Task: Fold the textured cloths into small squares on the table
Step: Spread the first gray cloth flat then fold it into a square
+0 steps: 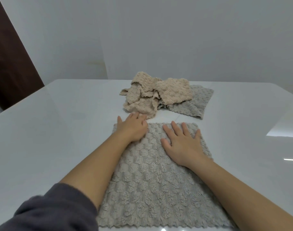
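A grey textured cloth lies spread flat on the white table, right in front of me. My left hand rests on its far left corner, fingers reaching over the far edge. My right hand lies palm down on the far right part of the cloth, fingers straight and spread. Beyond them sits a crumpled heap of beige textured cloths. A second grey cloth lies flat partly under the heap's right side.
The glossy table runs to a far edge below a pale wall. A dark brown panel stands at the far left. Bright light reflections show on the table's right side.
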Available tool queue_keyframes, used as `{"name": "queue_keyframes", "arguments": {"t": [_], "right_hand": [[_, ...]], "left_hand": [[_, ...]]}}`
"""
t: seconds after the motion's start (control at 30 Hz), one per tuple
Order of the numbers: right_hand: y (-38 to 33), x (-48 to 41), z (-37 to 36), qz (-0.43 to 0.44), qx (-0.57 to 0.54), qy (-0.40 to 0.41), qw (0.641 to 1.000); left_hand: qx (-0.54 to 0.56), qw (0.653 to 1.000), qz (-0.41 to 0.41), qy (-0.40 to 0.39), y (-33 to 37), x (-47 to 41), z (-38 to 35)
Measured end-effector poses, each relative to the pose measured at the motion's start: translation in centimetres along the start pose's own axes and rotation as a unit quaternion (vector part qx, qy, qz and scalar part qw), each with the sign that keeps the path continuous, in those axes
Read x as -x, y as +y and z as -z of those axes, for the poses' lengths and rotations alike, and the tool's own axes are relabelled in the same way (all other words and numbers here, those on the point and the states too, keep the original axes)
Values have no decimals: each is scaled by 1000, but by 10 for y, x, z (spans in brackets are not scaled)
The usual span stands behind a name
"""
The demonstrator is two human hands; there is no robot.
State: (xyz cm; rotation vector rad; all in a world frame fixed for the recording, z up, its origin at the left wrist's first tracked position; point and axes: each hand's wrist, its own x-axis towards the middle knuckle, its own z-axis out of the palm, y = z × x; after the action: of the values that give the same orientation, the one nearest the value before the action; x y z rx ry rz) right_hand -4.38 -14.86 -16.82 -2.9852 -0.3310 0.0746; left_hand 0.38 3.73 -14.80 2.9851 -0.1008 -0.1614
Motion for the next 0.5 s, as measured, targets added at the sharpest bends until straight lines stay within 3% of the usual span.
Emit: {"name": "queue_keyframes", "arguments": {"t": [0.2, 0.4, 0.5], "right_hand": [[0, -4, -2, -2, -2, 3, 1000], [0, -8, -1, -7, 2, 1, 1000], [-1, -11, -1, -11, 1, 2, 1000]], "left_hand": [[12, 997, 75, -2, -20, -30, 5], [-13, 996, 60, 60, 0, 10, -4], [-2, 998, 41, 37, 7, 40, -19]]}}
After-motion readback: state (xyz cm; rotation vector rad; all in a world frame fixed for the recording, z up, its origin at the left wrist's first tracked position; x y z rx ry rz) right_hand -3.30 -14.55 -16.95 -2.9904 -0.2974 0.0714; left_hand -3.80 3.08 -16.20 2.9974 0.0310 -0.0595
